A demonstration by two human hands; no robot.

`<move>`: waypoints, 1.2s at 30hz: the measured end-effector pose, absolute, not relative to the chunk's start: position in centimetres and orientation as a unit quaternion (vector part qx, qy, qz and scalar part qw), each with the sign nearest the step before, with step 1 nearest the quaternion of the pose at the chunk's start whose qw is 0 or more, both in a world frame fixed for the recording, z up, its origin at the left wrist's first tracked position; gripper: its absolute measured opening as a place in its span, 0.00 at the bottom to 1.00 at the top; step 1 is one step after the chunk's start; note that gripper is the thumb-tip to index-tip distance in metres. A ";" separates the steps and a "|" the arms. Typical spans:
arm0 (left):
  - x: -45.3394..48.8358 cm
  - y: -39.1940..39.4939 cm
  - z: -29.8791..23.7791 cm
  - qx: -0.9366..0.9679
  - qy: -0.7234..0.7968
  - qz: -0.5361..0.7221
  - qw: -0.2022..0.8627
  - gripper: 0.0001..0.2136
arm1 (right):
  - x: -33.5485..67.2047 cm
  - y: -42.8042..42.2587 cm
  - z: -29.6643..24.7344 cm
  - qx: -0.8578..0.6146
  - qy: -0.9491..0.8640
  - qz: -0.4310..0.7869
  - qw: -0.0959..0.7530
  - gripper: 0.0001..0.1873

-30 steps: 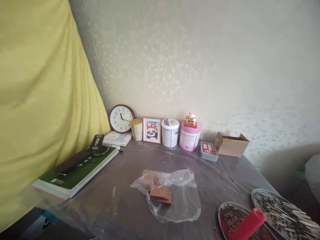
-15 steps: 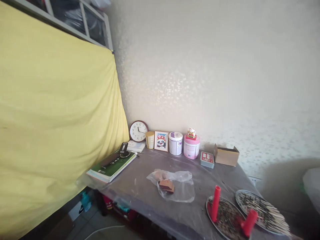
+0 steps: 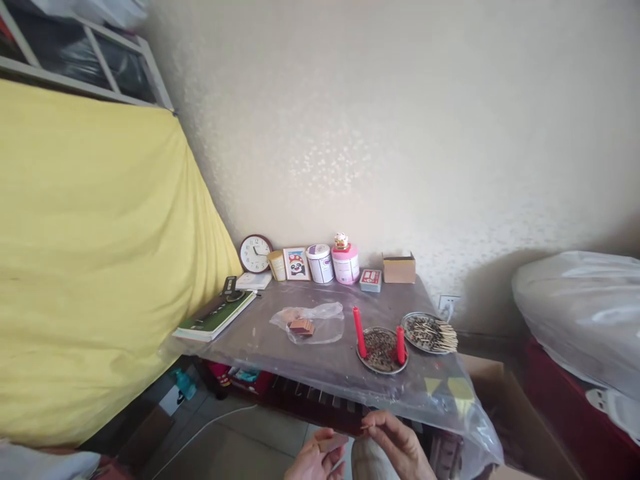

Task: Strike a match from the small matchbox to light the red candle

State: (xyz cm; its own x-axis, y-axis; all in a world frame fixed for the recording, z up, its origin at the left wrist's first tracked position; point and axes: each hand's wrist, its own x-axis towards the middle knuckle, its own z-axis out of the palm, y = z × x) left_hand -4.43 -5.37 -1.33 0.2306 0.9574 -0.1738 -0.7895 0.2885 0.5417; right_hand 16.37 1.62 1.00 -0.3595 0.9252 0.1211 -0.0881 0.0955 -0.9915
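The left hand (image 3: pixel 311 461) and the right hand (image 3: pixel 403 451) are both bare. A rounded trouser knee (image 3: pixel 369 461) shows pale beige, faintly lined cloth

Bottom centre: two hands (image 3: pixel 400 445), one flat piece (image 3: pixel 336 442), one thin stick (image 3: pixel 367 427). Right of centre: two red candles (image 3: pixel 359 333), two round plates (image 3: pixel 383 371), one open cardboard box (image 3: pixel 399 271), one flat case (image 3: pixel 371 281). Near centre: one plastic bag (image 3: pixel 329 331), one framed picture (image 3: pixel 297 265), three lidded containers (image 3: pixel 321 267), one lucky-cat figurine (image 3: pixel 341 241), one wall clock (image 3: pixel 255 253). Brown pieces (image 3: pixel 301 327) in bag: number not determinable.

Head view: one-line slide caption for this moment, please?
Left hand holding a small flat piece, right hand pinching a thin stick, before a table bearing red candles.
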 end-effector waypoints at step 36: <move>2.5 -3.1 6.5 0.212 0.333 0.652 0.648 0.11 | 19.8 3.1 7.8 -0.362 -0.546 0.477 0.586 0.12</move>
State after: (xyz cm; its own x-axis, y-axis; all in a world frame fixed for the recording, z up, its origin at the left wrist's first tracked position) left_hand 2.51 -3.13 6.48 -0.0715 0.9851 -0.1562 -0.7031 0.0613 0.7085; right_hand 19.76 3.12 7.84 -0.0504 0.9543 0.2946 -0.1645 0.2830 -0.9449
